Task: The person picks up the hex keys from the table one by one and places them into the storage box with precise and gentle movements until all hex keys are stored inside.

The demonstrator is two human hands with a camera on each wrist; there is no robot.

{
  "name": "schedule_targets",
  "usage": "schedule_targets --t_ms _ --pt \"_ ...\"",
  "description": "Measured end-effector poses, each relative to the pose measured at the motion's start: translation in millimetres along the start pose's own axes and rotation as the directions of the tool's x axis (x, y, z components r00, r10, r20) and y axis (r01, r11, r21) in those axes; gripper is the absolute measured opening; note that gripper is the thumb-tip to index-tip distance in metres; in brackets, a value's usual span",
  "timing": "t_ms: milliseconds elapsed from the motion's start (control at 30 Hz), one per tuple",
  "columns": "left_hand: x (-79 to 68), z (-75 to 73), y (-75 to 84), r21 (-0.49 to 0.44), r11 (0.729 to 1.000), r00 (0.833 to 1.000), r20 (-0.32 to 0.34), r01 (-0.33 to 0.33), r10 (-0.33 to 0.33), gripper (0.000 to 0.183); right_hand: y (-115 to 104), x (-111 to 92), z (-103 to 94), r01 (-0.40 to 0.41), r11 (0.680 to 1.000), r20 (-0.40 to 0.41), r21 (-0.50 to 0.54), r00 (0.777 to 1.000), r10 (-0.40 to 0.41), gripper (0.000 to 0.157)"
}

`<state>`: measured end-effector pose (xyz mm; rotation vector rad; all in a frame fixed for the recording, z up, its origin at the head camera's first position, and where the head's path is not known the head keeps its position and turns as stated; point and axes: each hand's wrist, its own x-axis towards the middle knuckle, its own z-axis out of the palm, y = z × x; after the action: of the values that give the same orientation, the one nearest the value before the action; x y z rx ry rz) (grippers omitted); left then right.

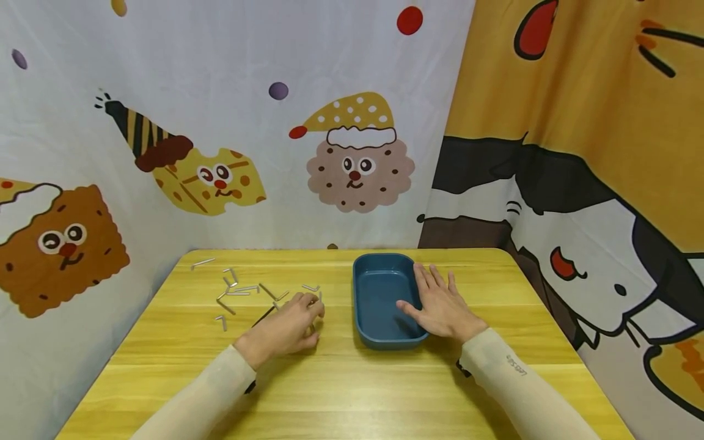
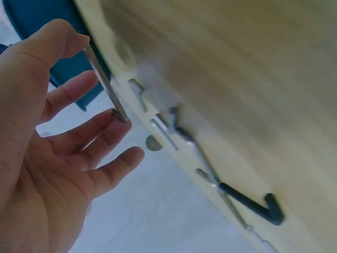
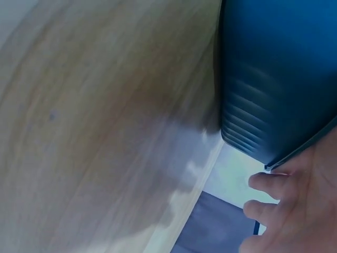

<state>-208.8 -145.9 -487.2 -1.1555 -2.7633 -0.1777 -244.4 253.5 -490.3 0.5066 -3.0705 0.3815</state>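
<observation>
Picking up the loose keys one at a time looks like the step in hand. The left grip [image 1: 286,327] pinches a silver hex key [image 2: 105,81] with the thumb at one end and fingertips at the other, so its fingers are parted only by the length of the key; the remaining fingers spread loosely. The key appears to be raised off the counter [image 1: 352,391], though the head view hides most of it.

To the right of that grip, a gap away, stands a blue rectangular container [image 1: 383,302]. The right grip [image 1: 444,310] lies along its right side, fingers extended, with the thumb reaching over the rim to the inside; it seems to be steadying the container rather than clutching it.

The loose hex keys [image 1: 238,294] lie scattered to the left of the left grip and beyond it. A black hex key [image 1: 263,316] is right beside its knuckles, and a small silver key [image 1: 310,288] is just past its fingertips.

The next move probably calls for keeping the pinch firm, passing rightward over the near rim and letting go inside. A thin key held at its ends could pivot or slip.
</observation>
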Motion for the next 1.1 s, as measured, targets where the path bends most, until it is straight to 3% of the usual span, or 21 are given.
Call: schedule_targets --t_ms 233,533,767,1100 --pt "16.8 -7.9 6.6 0.049 0.998 0.993 -0.107 -0.042 0.047 0.029 1.2 0.6 2.2 -0.001 1.000 -0.018 -0.015 1.000 0.000 0.107" --pt "37.3 -16.3 16.1 0.032 0.998 0.992 -0.108 -0.058 0.061 0.028 1.9 -2.6 0.6 0.011 0.999 -0.011 -0.032 1.000 -0.011 0.113" --pt "60.6 -20.5 17.8 0.017 0.994 0.981 -0.165 -0.105 0.106 0.030 3.1 -1.6 -2.4 0.010 0.999 -0.035 -0.038 0.999 -0.012 0.113" --pt "82.2 -22.6 26.9 -0.024 0.992 0.986 -0.119 -0.122 0.119 0.033 5.6 -1.4 -3.5 0.026 0.999 -0.036 -0.039 0.999 -0.027 0.112"
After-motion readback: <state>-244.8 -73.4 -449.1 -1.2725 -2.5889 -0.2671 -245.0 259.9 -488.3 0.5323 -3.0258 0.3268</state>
